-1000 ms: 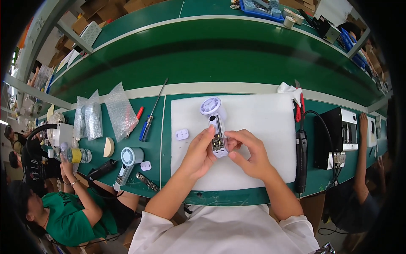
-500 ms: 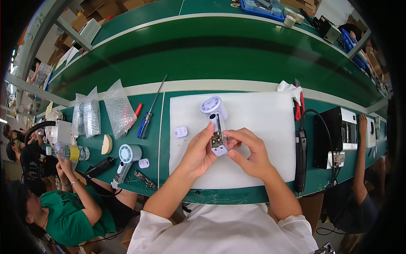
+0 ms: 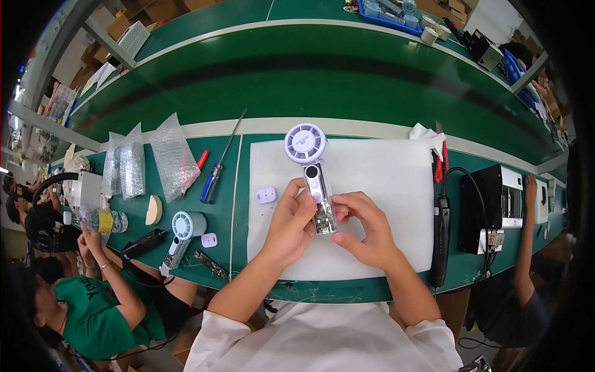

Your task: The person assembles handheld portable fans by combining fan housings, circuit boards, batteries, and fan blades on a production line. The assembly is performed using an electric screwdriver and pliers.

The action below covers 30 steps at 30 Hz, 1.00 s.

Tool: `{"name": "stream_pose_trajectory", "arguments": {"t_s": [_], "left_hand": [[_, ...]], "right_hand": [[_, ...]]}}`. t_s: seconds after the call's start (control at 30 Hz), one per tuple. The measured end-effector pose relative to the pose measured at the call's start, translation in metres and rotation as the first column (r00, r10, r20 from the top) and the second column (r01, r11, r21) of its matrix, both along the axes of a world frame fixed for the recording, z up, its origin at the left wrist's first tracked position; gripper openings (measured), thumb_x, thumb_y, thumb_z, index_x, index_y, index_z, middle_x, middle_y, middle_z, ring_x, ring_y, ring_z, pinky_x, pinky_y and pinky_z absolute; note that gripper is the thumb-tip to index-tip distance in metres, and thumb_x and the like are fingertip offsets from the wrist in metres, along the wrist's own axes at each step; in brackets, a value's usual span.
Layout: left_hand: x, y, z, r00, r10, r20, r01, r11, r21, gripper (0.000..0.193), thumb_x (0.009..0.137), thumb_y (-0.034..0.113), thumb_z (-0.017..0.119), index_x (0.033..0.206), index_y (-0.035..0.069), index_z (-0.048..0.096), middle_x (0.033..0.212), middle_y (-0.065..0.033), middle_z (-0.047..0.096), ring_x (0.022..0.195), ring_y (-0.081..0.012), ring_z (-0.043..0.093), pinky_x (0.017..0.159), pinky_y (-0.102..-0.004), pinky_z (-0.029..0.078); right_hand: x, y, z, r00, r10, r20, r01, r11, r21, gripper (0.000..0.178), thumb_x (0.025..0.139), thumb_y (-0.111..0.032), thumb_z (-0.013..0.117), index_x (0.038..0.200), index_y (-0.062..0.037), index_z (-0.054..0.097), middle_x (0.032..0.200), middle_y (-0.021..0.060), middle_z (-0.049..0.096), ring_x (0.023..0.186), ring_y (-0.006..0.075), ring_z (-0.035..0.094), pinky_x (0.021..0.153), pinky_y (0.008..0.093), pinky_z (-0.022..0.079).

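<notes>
A lavender handheld fan (image 3: 320, 186) is held over the white foam mat, its round head pointing away from me and its clear handle showing a circuit board inside. My left hand (image 3: 290, 224) wraps the handle from the left, thumb on its front. At the handle's lower right, my right hand (image 3: 367, 228) has its curled fingers and thumb against the side and bottom corner. A small lavender cover piece (image 3: 266, 195) with round marks lies on the mat to the left.
The white foam mat (image 3: 390, 254) lies on the green bench. To the left are a light blue fan (image 3: 188, 226), a loose circuit board (image 3: 211, 263), a screwdriver (image 3: 212, 183) and bubble-wrap bags (image 3: 170, 155). At right stand a black electric screwdriver (image 3: 440, 239) and a black box (image 3: 480, 204). Co-workers sit on both sides.
The fan has tilted so its head faces me more squarely and its front shows more fully. My left thumb has slid lower on the handle; my right hand stays beside its lower end.
</notes>
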<state>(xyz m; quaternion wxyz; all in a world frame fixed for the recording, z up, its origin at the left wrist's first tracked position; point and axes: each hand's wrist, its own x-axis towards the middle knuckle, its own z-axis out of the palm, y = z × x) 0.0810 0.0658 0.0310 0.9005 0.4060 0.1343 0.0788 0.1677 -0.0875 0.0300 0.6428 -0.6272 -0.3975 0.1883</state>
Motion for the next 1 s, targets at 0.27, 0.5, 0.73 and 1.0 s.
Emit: {"name": "stream_pose_trajectory", "arguments": {"t_s": [0.27, 0.5, 0.73, 1.0], "left_hand": [[-0.0031, -0.0002, -0.0019, 0.999, 0.022, 0.034, -0.023, 0.999, 0.042, 0.068, 0.087, 0.043, 0.067, 0.133, 0.008, 0.030, 0.113, -0.0175, 0.062, 0.100, -0.0322, 0.068, 0.087, -0.0447, 0.058], [-0.0031, -0.0020, -0.0011, 0.997, 0.037, 0.072, -0.041, 0.998, 0.052, 0.075, 0.083, 0.044, 0.072, 0.133, 0.008, 0.030, 0.112, -0.0161, 0.062, 0.101, -0.0317, 0.068, 0.087, -0.0443, 0.058], [-0.0033, -0.0028, -0.0036, 0.994, 0.037, 0.104, -0.045, 0.996, 0.076, 0.074, 0.081, 0.043, 0.074, 0.131, 0.009, 0.031, 0.110, -0.0144, 0.063, 0.100, -0.0302, 0.068, 0.084, -0.0417, 0.058], [-0.0018, -0.0007, -0.0077, 0.990, 0.038, 0.135, -0.046, 0.997, 0.060, 0.073, 0.080, 0.039, 0.077, 0.131, 0.010, 0.033, 0.111, -0.0129, 0.061, 0.100, -0.0267, 0.067, 0.085, -0.0389, 0.056]], "right_hand": [[0.0017, -0.0010, -0.0025, 0.997, -0.010, 0.081, 0.010, 1.000, 0.000, 0.056, 0.072, -0.004, 0.078, 0.125, -0.0061, 0.060, 0.107, 0.0070, 0.062, 0.093, 0.0189, 0.060, 0.075, 0.0303, 0.047], [-0.0007, -0.0021, 0.0005, 0.993, -0.028, 0.117, 0.029, 1.000, -0.003, 0.056, 0.070, -0.002, 0.079, 0.124, -0.0058, 0.061, 0.109, 0.0085, 0.061, 0.094, 0.0194, 0.060, 0.075, 0.0303, 0.048], [-0.0001, -0.0025, 0.0031, 0.988, -0.029, 0.151, 0.029, 1.000, 0.002, 0.057, 0.069, 0.000, 0.078, 0.123, -0.0056, 0.061, 0.110, 0.0089, 0.060, 0.093, 0.0196, 0.060, 0.075, 0.0305, 0.049], [-0.0025, -0.0020, 0.0037, 0.987, -0.049, 0.153, 0.052, 0.999, -0.012, 0.056, 0.069, 0.000, 0.078, 0.122, -0.0049, 0.061, 0.110, 0.0095, 0.060, 0.092, 0.0196, 0.061, 0.076, 0.0306, 0.049]]}}
